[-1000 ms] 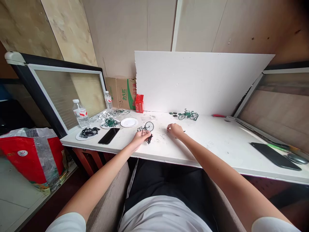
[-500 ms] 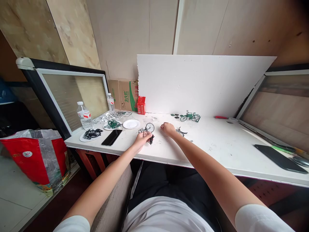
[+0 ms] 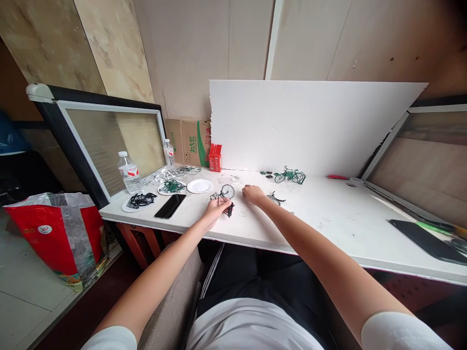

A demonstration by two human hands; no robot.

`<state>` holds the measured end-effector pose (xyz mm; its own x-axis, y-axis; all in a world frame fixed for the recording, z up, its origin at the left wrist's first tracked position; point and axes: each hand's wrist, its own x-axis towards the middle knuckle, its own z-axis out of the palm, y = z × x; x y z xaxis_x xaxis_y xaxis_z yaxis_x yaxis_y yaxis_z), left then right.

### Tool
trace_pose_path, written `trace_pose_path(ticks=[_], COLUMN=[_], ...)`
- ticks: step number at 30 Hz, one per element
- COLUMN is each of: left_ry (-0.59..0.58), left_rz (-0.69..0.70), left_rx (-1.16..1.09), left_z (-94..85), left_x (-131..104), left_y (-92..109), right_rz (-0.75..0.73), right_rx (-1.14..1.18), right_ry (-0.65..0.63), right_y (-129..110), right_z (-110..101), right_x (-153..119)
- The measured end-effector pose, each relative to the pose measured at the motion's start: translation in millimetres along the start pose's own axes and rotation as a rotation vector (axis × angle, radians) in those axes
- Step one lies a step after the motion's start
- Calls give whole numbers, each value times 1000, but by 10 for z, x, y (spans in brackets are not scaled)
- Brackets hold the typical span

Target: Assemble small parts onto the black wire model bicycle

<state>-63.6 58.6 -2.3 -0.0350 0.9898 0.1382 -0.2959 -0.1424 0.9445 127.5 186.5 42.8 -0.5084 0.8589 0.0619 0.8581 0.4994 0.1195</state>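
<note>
My left hand (image 3: 216,210) is closed on a black model bicycle (image 3: 228,191), whose spoked wheel stands up beyond the fingertips. Dark frame parts stick out to the right of the thumb. A short way to the right, my right hand (image 3: 253,194) is held just over the table with its fingers pinched together. What those fingertips hold, if anything, is too small to make out. Partly behind the right wrist lie more dark bicycle parts (image 3: 276,199). Farther back stands a green model bicycle (image 3: 290,175).
Paper plates with black parts (image 3: 141,200) and green parts (image 3: 172,186), a bare white plate (image 3: 200,186) and a phone (image 3: 170,206) are at left. Water bottles (image 3: 130,173), a red box (image 3: 215,158) and a carton (image 3: 196,142) stand behind. A dark tablet-like slab (image 3: 428,240) lies at right.
The view has shifted slightly. Both hands keep nearly the same pose, and the black model bicycle stays in my left hand.
</note>
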Motion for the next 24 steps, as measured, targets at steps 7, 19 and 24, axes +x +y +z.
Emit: trace_pose_path(ticks=[7, 19, 24], left_ry=[18, 10, 8], left_rz=[8, -1, -9], left_rx=[-6, -4, -1], left_z=[-9, -2, 11], left_x=[13, 17, 18], left_y=[-4, -8, 2], right_rz=[11, -100, -84], right_rx=[66, -65, -97], right_ry=[31, 7, -4], right_y=[136, -15, -77], right_z=[45, 24, 44], right_x=[4, 58, 66])
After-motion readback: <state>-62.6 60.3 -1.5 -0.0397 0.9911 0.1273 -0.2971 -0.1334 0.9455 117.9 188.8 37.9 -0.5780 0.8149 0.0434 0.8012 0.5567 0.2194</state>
